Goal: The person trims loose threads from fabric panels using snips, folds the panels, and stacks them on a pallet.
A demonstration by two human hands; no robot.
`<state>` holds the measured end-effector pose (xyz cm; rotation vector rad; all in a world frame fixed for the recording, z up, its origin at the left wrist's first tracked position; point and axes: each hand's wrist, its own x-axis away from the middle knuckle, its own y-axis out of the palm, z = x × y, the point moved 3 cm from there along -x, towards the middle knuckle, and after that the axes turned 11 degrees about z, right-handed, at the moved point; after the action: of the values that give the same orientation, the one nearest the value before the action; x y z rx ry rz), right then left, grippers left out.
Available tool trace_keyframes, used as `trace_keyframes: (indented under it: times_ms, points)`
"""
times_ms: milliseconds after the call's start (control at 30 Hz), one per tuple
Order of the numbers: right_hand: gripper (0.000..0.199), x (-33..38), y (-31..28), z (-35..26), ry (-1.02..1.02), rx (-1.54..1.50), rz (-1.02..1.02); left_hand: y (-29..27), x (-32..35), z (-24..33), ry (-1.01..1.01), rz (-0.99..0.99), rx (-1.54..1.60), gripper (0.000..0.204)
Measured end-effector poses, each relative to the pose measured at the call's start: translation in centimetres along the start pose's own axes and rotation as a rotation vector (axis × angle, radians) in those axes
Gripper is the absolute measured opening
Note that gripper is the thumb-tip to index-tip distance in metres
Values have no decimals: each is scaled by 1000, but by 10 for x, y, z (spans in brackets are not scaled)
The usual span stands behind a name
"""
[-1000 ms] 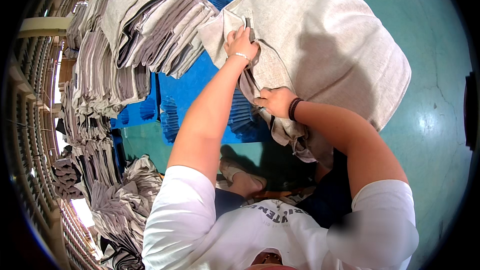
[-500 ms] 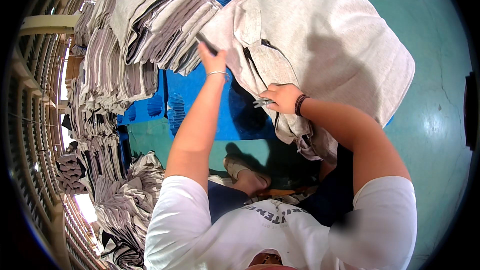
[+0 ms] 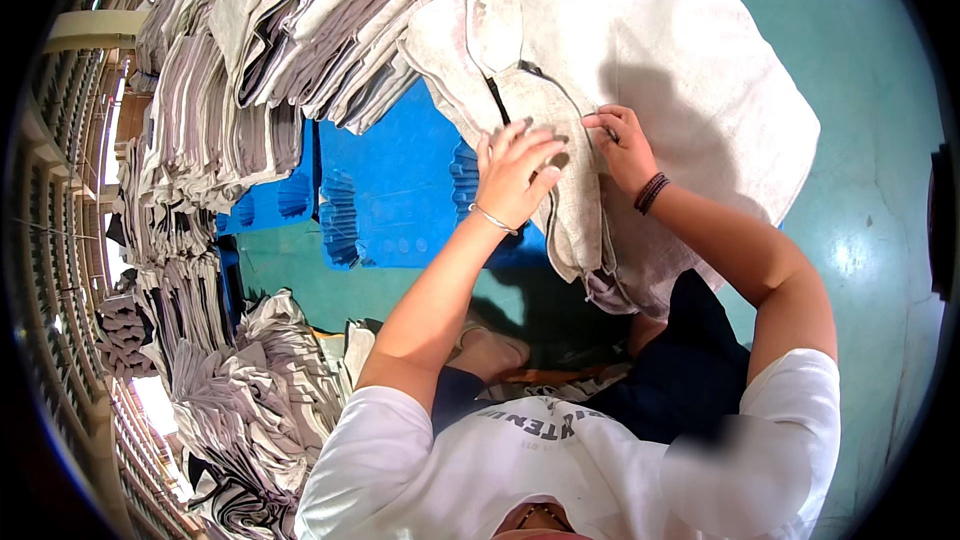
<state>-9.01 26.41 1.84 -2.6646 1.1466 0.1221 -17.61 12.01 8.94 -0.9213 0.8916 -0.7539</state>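
A light beige cloth garment [image 3: 690,70] with narrow dark trim lies spread before me, its near end bunched towards my legs. My left hand [image 3: 518,175] is over the garment's left part, fingers spread, beside a dark strip of trim [image 3: 497,100]. Just to its right, my right hand [image 3: 624,152] is curled at a seam of the garment. Between its fingers shows a small dark bit of the thread snips [image 3: 608,133], mostly hidden by the hand.
Tall stacks of folded beige garments [image 3: 330,35] stand at the far left. Looser heaped garments [image 3: 250,370] lie nearer on the left. A blue plastic sheet [image 3: 385,175] lies under the work, over a green floor [image 3: 860,190]. Louvred windows [image 3: 50,210] line the left side.
My left hand has moved right and nearer, from beside the stack onto the garment, its fingers spreading. My right hand has moved up and right with the snips, now tucked into its fingers.
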Motion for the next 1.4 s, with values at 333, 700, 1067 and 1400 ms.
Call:
trace_keyframes:
  times_ms: [333, 700, 1067, 1400]
  points:
    - [25, 12, 58, -3, 246, -402, -591, -13, 46, -72, -672, -84, 142, 30]
    - [28, 73, 71, -8, -446, 73, -972, -4, 22, -43, -617, 368, 832, 12]
    - [17, 48, -3, 2, -171, 317, -594, 37, 7, -76, -804, 254, 577, 61]
    - [17, 53, -1, 7, -219, 307, -598, 58, 8, -99, -800, 377, 548, 40]
